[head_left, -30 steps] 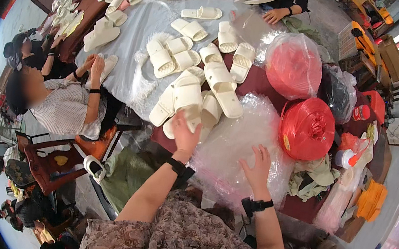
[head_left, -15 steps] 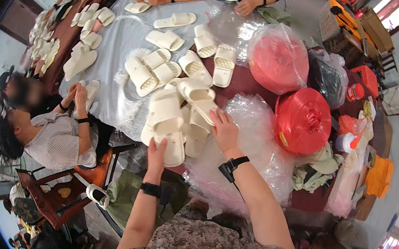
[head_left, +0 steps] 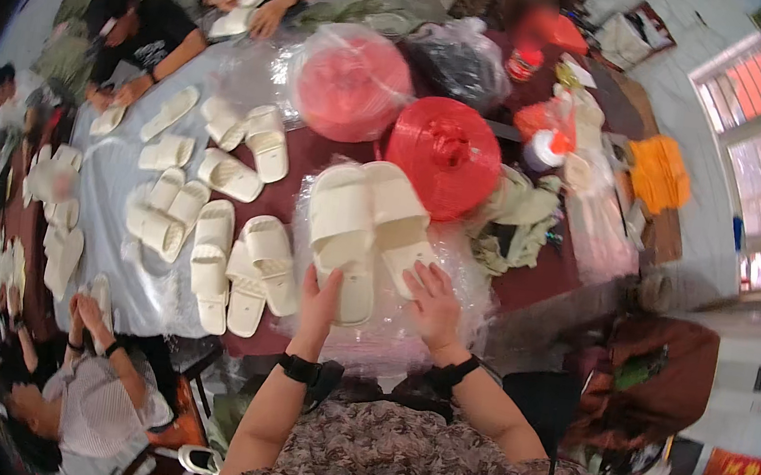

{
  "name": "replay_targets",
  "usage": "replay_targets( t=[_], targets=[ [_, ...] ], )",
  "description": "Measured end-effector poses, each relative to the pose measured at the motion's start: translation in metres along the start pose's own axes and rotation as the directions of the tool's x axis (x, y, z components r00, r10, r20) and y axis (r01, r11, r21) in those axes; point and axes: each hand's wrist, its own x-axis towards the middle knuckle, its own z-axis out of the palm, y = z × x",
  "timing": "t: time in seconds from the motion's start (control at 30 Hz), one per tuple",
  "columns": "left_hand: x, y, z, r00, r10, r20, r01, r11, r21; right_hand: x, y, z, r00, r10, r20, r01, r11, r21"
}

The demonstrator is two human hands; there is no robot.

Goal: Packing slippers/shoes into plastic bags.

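Slippers [head_left: 345, 219] are gripped heel-end by the fingers of left hand [head_left: 318, 313] and right hand [head_left: 436, 317]. Beyond them, toes are pointed away, long axes slanting leftward.

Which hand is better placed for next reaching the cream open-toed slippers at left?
Likely the left hand: it is nearer those slippers; the right hand is farther across. Both touch another cream pair, though.

Tbl [head_left: 305, 169]: slippers [head_left: 210, 252] L of roll [head_left: 445, 155]
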Motion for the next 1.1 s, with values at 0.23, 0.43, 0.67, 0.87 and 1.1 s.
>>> replay_targets(
  t=[0.23, 0.43, 0.67, 0.87, 1.1],
  targets=[
    [-0.007, -0.096, -0.039, 0.998, 0.063, -0.017, -0.043, 0.826, 0.561, -0.083, 0.029, 0.010, 0.939, 0.081, 0.334, -0.191, 0.930, 0.314],
    [-0.041, -0.067, -0.049, 0.972, 0.235, 0.004, -0.143, 0.576, 0.805, -0.145, 0.106, -0.060, 0.873, 0.454, -0.180, -0.395, 0.873, 0.285],
    [-0.123, -0.089, -0.055, 0.936, 0.328, 0.131, -0.267, 0.414, 0.870, -0.378, 0.260, -0.183, 0.164, 0.793, -0.587, -0.972, 0.230, 0.040],
    [-0.168, -0.124, -0.037, 0.966, -0.054, 0.254, -0.242, 0.170, 0.955, -0.671, 0.223, -0.278, -0.349, 0.307, -0.885, -0.782, -0.616, 0.096],
    [-0.161, -0.118, 0.008, 0.862, -0.342, 0.374, -0.322, 0.200, 0.925, -0.800, 0.131, -0.328, -0.861, 0.251, -0.443, -0.406, -0.864, 0.298]
  ],
)
